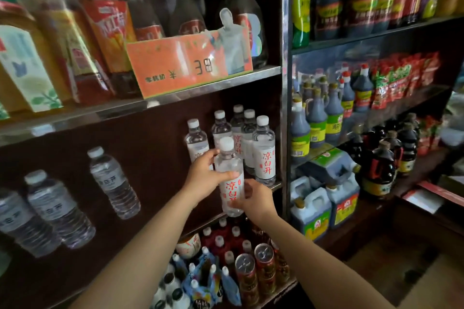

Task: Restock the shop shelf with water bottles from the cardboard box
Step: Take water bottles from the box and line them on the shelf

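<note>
Held item: one clear water bottle [229, 178], white cap, white label with red characters, upright, in front of the middle shelf [272, 187] near its right end.

Left hand [204, 178]: fingers curled round the bottle's upper body from the left, thumb across the front just above the label.

Right hand [253, 199]: grips the lower body from the right, fingers wrapped behind, thumb on the label's lower part.

Middle shelf, right end: a cluster of matching water bottles [263, 150], upright, just behind and right of the held one. The exact count is unclear, since some hide others.

Middle shelf, left part: three clear ribbed water bottles [114, 183] with dark-lettered labels, set apart from one another.

Upper shelf: an orange price card [188, 65] marked 38, leaning before tall dark bottles; tea-coloured drink bottles to its left.

Lower shelf: red drink cans [263, 268], small white-capped bottles, blue pouches.

Right-hand rack: dark sauce bottles [334, 113], red packets, and white jugs [311, 208] with green labels.
</note>
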Action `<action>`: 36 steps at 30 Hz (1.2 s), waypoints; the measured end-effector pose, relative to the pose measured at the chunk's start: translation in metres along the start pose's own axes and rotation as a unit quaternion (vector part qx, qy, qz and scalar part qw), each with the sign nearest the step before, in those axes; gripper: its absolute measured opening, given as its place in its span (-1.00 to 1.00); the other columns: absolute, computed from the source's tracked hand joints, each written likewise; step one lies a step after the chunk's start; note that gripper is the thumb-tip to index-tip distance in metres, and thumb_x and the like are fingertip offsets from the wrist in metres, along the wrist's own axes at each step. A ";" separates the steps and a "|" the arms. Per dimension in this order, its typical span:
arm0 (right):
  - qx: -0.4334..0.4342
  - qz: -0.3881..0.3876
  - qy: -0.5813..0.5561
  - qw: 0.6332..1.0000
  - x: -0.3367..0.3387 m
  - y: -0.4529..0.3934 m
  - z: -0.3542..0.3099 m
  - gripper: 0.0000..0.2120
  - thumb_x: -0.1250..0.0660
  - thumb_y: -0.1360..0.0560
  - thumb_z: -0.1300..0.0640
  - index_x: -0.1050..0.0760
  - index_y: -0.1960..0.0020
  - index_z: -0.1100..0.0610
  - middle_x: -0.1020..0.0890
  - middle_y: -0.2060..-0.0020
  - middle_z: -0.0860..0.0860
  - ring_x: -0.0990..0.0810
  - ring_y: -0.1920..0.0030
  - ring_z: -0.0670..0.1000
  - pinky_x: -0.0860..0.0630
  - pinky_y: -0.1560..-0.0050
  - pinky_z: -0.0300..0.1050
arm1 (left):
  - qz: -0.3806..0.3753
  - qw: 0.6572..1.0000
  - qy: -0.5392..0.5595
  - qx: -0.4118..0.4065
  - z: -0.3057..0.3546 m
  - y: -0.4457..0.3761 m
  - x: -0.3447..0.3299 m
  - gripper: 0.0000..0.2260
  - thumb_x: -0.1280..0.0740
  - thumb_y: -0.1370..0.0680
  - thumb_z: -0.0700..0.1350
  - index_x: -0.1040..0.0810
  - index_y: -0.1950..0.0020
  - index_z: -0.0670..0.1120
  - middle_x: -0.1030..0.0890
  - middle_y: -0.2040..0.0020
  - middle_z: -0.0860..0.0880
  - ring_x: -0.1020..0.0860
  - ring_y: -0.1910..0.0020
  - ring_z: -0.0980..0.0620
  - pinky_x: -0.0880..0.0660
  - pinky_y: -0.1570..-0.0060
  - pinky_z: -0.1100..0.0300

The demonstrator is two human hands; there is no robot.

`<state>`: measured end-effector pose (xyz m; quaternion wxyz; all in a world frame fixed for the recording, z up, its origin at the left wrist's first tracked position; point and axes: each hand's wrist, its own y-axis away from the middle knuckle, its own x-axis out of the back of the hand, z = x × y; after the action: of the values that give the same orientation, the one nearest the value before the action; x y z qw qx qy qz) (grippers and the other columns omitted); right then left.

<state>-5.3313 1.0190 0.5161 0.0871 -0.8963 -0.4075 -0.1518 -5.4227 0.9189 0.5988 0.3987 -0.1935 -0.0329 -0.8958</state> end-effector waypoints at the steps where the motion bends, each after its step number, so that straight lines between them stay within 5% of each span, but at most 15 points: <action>1: -0.009 0.013 0.000 1.000 -0.003 -0.009 0.005 -0.53 -0.59 -0.29 0.17 -0.52 -0.15 0.12 -0.65 0.02 -0.06 -0.61 0.01 -0.10 -0.57 -0.07 -0.17 | 0.000 1.000 -0.004 -0.005 -0.003 -0.010 -0.004 -0.37 -0.61 -0.23 -0.05 -0.46 -0.24 0.01 -0.56 -0.06 0.17 -0.54 -0.10 0.12 -0.52 -0.18 0.05; 7: -0.034 0.089 0.017 0.995 -0.013 -0.054 0.014 -0.63 -0.54 -0.36 0.12 -0.53 -0.11 0.11 -0.65 0.05 -0.03 -0.62 0.03 -0.04 -0.58 -0.03 -0.11 | 0.019 1.000 0.009 -0.003 -0.023 -0.069 -0.012 -0.54 -0.58 -0.29 -0.09 -0.53 -0.12 0.16 -0.63 -0.12 0.10 -0.59 -0.10 0.09 -0.53 -0.17 -0.06; 12: -0.039 0.164 0.098 0.981 -0.026 -0.081 0.014 -0.71 -0.46 -0.41 0.01 -0.50 -0.04 0.12 -0.60 0.07 -0.02 -0.58 0.03 0.02 -0.55 0.02 -0.07 | 0.042 0.999 -0.004 -0.029 -0.023 -0.098 -0.022 -0.45 -0.53 -0.38 -0.15 -0.45 -0.33 -0.01 -0.56 0.03 0.22 -0.57 -0.01 0.13 -0.54 -0.11 0.12; 17: -0.032 0.176 0.174 0.968 -0.032 -0.099 0.009 -0.81 -0.33 -0.52 0.16 -0.43 -0.10 0.18 -0.62 0.01 0.11 -0.61 0.00 0.12 -0.58 0.03 0.00 | 0.085 0.995 -0.031 -0.051 -0.031 -0.118 -0.030 -0.38 -0.52 -0.39 -0.07 -0.38 -0.40 -0.01 -0.52 -0.11 0.12 -0.49 -0.06 0.16 -0.44 -0.05 0.25; 24: -0.030 0.180 0.184 0.966 -0.037 -0.109 0.009 -0.83 -0.28 -0.55 0.17 -0.38 -0.10 0.19 -0.63 0.04 0.16 -0.62 0.00 0.18 -0.58 0.01 0.08 | 0.102 0.992 -0.061 -0.049 -0.042 -0.140 -0.037 -0.30 -0.45 -0.23 0.20 -0.42 -0.35 0.09 -0.59 -0.16 0.03 -0.57 -0.13 0.06 -0.53 -0.17 0.01; 30: -0.050 0.172 0.161 0.971 -0.032 -0.105 0.001 -0.76 -0.34 -0.52 0.20 -0.39 -0.13 0.23 -0.62 -0.03 0.18 -0.60 -0.07 0.20 -0.57 -0.04 0.05 | 0.069 0.996 -0.053 -0.032 -0.049 -0.131 -0.038 -0.36 -0.47 -0.40 -0.09 -0.32 -0.43 0.10 -0.57 -0.24 0.07 -0.53 -0.22 0.10 -0.49 -0.25 0.05; 36: -0.044 0.128 0.125 0.983 -0.021 -0.088 -0.009 -0.61 -0.44 -0.43 0.13 -0.37 -0.18 0.18 -0.61 -0.06 0.14 -0.59 -0.08 0.16 -0.59 0.00 0.01 | 0.023 0.999 -0.045 0.021 -0.049 -0.099 -0.027 -0.43 -0.43 -0.47 -0.15 -0.33 -0.44 -0.01 -0.47 -0.29 0.09 -0.44 -0.32 0.04 -0.38 -0.34 0.05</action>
<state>-5.4129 1.0591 0.5204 0.1170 -0.9177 -0.2687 -0.2683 -5.4944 0.9946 0.5532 0.4210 -0.2260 -0.0653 -0.8760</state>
